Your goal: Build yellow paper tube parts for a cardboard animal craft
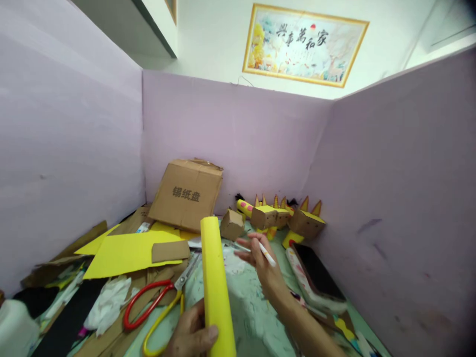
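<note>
At the bottom middle, my left hand [195,329] grips a long yellow tube [215,282] that stands tilted up, its thumb across the front. To its right, my right hand [258,253] holds a white pen [267,254] between thumb and fingers, the other fingers spread toward the left. The pen is apart from the tube. Left of the tube lie scissors [150,302] with one red and one yellow handle, blades toward the tube. Behind the hands is a small cardboard box [232,225].
Yellow card sheets [119,253] and cardboard scraps cover the left side. A large carton [188,196] leans at the back. Several box-headed yellow figures [307,224] stand at the back right. A phone [318,270] lies on the right. Purple panels [238,139] enclose the table.
</note>
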A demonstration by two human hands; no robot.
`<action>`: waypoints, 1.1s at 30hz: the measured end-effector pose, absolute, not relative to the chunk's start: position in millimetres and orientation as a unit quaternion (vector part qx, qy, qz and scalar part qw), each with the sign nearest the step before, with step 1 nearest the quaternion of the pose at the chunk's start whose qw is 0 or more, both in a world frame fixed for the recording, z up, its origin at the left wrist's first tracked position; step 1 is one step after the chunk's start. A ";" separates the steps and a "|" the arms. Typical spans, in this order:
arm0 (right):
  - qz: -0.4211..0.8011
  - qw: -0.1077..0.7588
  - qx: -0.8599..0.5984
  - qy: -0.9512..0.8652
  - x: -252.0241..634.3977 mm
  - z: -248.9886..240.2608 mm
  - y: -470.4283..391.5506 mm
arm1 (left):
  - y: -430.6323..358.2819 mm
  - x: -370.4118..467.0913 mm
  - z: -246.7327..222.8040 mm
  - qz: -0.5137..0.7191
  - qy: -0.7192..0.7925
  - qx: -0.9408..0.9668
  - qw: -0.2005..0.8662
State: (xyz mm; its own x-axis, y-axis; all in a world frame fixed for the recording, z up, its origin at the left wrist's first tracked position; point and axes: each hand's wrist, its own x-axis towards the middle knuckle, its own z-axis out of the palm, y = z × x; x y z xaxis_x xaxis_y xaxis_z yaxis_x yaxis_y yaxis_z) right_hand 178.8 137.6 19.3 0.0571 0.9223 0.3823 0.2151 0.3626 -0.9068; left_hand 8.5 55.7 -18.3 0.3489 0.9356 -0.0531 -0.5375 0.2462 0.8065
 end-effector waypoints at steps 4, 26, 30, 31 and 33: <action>0.513 0.582 -0.425 -0.466 176.7 4.5 60.5 | 52.4 16.7 -33.2 0.473 0.289 0.390 0.735; 0.321 0.412 -0.538 -0.662 188.7 -9.4 28.3 | 50.2 0.9 4.4 0.500 0.434 0.419 0.622; 0.310 0.408 -0.540 -0.668 196.7 -7.1 31.5 | 53.2 -5.7 17.7 0.574 0.445 0.356 0.588; 0.310 0.404 -0.540 -0.670 198.6 -6.3 32.1 | 55.0 -8.0 19.3 0.585 0.449 0.352 0.577; 0.311 0.394 -0.542 -0.674 202.0 -4.8 33.3 | 59.6 -13.1 19.3 0.607 0.456 0.357 0.545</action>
State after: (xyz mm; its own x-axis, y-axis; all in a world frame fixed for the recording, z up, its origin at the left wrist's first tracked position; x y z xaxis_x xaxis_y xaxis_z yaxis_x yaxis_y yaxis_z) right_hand 202.0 33.3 -4.8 -0.1025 0.9758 0.1933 0.4852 0.2186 -0.8466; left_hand -13.1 59.6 19.3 -0.1527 0.9862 -0.0639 -0.3359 0.0090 0.9419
